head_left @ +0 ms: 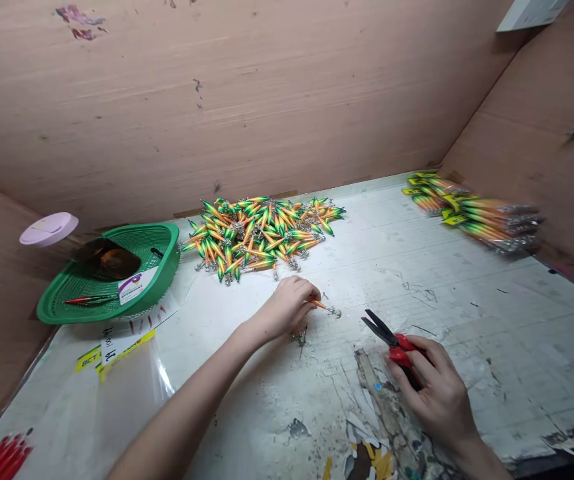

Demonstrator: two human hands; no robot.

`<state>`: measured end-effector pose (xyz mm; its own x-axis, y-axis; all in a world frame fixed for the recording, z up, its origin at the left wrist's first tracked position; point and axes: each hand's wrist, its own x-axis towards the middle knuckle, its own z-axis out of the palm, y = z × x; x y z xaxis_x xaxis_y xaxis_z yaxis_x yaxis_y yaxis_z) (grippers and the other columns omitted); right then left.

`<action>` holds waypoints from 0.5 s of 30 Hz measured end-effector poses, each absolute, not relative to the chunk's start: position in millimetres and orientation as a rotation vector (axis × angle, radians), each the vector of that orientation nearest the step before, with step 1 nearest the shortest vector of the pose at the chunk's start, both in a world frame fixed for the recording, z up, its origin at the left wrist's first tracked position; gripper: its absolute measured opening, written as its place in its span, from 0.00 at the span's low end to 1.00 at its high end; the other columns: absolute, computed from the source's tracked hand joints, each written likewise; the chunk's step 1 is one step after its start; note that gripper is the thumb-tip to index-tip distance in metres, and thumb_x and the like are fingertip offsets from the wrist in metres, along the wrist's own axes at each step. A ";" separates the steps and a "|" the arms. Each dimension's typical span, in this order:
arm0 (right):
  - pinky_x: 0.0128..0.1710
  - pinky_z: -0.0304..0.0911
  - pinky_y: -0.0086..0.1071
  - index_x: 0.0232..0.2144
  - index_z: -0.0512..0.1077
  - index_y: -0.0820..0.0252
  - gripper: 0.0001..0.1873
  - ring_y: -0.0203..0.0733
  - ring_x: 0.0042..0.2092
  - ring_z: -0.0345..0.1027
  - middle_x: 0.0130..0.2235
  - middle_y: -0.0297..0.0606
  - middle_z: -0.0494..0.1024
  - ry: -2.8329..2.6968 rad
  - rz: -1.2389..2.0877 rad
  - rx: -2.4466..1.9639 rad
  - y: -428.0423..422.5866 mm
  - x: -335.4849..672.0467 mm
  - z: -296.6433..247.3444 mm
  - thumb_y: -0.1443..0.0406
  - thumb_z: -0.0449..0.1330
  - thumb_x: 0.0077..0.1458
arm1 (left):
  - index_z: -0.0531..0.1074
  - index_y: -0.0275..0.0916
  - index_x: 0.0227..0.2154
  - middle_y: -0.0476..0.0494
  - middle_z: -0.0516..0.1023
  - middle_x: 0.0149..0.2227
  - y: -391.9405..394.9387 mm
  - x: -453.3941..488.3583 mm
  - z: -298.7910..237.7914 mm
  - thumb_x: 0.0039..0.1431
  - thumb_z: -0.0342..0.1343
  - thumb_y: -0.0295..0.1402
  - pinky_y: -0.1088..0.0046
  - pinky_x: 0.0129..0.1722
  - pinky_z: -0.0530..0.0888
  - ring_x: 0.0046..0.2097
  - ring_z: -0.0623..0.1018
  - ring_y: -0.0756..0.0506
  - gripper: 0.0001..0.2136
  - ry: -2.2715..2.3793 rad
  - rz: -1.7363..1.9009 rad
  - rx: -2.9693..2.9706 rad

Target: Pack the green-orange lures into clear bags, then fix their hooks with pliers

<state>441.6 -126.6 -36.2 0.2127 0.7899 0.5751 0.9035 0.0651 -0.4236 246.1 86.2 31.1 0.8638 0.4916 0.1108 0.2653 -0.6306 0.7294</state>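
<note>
My left hand [294, 303] pinches an orange fishing lure [321, 305] above the white work surface. The lure's metal hook crown [335, 312] points right, while my fingers hide most of its body. Just below that hand, more hooks [299, 335] show near the surface, partly hidden. In my right hand [441, 390] is a pair of red-handled scissors [391, 340]. Their black blades stand apart and point up and left, toward the lure, without touching it. Behind my left hand lies a heap of green, yellow and orange lures [261, 237] with hooks.
Bagged lures [491, 217] lie at the back right. On the left, a green basket [171, 267] holds a card, dark glasses and a red pen-like item. Clear bags [131, 393] with yellow headers and several red lures [1, 457] lie nearer. Cardboard walls [267, 100] enclose the surface.
</note>
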 end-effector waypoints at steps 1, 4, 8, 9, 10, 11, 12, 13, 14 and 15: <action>0.44 0.68 0.41 0.35 0.70 0.57 0.01 0.47 0.44 0.69 0.43 0.43 0.71 -1.589 -0.165 -1.721 -127.4 440.5 -32.1 0.67 0.59 0.59 | 0.67 0.38 0.35 0.43 0.73 0.35 74.3 240.9 34.8 0.64 0.49 0.28 0.65 0.43 0.69 0.40 0.72 0.44 0.03 0.570 0.421 2.203; 0.44 0.69 0.37 0.34 0.70 0.56 0.01 0.45 0.46 0.70 0.44 0.42 0.71 -1.597 0.055 -1.668 -129.7 432.2 -9.8 0.66 0.58 0.60 | 0.63 0.39 0.39 0.47 0.69 0.33 33.1 225.3 44.0 0.69 0.42 0.36 0.73 0.32 0.69 0.31 0.71 0.50 0.07 0.606 0.519 1.643; 0.40 0.70 0.27 0.32 0.70 0.56 0.04 0.40 0.43 0.72 0.41 0.40 0.73 -1.669 0.460 -1.558 -128.3 413.8 30.0 0.66 0.57 0.61 | 0.67 0.37 0.40 0.50 0.68 0.31 -8.6 211.7 54.4 0.64 0.54 0.40 0.78 0.24 0.58 0.23 0.63 0.57 0.11 0.592 0.560 0.871; 0.39 0.70 0.27 0.32 0.70 0.56 0.05 0.39 0.41 0.72 0.40 0.39 0.74 -1.687 0.539 -1.529 -127.2 409.7 38.1 0.65 0.57 0.61 | 0.69 0.36 0.40 0.50 0.68 0.31 -14.6 209.6 56.4 0.63 0.55 0.40 0.79 0.23 0.56 0.22 0.61 0.58 0.12 0.599 0.570 0.816; 0.37 0.69 0.27 0.31 0.70 0.56 0.06 0.39 0.40 0.72 0.38 0.39 0.74 -1.698 0.600 -1.503 -125.9 406.2 44.6 0.65 0.56 0.61 | 0.70 0.35 0.40 0.50 0.68 0.30 -19.1 207.8 58.0 0.63 0.56 0.40 0.79 0.23 0.54 0.22 0.59 0.58 0.12 0.604 0.583 0.784; 0.36 0.69 0.27 0.31 0.70 0.57 0.07 0.39 0.38 0.72 0.36 0.39 0.74 -1.707 0.649 -1.483 -124.7 403.4 49.4 0.65 0.56 0.62 | 0.70 0.35 0.39 0.50 0.68 0.29 -22.5 206.1 59.1 0.63 0.56 0.39 0.78 0.23 0.53 0.21 0.58 0.59 0.11 0.606 0.594 0.761; 0.34 0.69 0.27 0.30 0.70 0.57 0.08 0.39 0.37 0.71 0.35 0.39 0.74 -1.715 0.682 -1.472 -123.6 401.4 52.8 0.65 0.55 0.62 | 0.71 0.35 0.38 0.51 0.68 0.29 -25.1 204.4 59.7 0.63 0.56 0.39 0.78 0.22 0.53 0.20 0.57 0.59 0.11 0.603 0.599 0.743; 0.33 0.68 0.27 0.30 0.70 0.57 0.08 0.39 0.36 0.71 0.35 0.39 0.74 -1.725 0.701 -1.466 -122.8 399.9 54.9 0.65 0.55 0.62 | 0.70 0.36 0.37 0.51 0.68 0.29 -27.3 202.8 59.9 0.63 0.56 0.39 0.78 0.22 0.52 0.20 0.56 0.59 0.10 0.601 0.599 0.730; 0.33 0.68 0.28 0.29 0.70 0.58 0.09 0.39 0.36 0.70 0.35 0.39 0.74 -1.737 0.711 -1.466 -122.3 399.0 56.1 0.66 0.55 0.62 | 0.70 0.36 0.37 0.52 0.68 0.28 -29.1 201.2 59.9 0.63 0.56 0.39 0.78 0.22 0.53 0.20 0.56 0.59 0.10 0.600 0.595 0.722; 0.33 0.68 0.28 0.29 0.70 0.58 0.09 0.39 0.36 0.70 0.35 0.39 0.74 -1.751 0.715 -1.471 -122.2 398.5 56.7 0.66 0.55 0.62 | 0.69 0.36 0.36 0.52 0.68 0.28 -30.8 199.6 59.8 0.64 0.55 0.39 0.78 0.22 0.53 0.20 0.57 0.59 0.10 0.599 0.591 0.723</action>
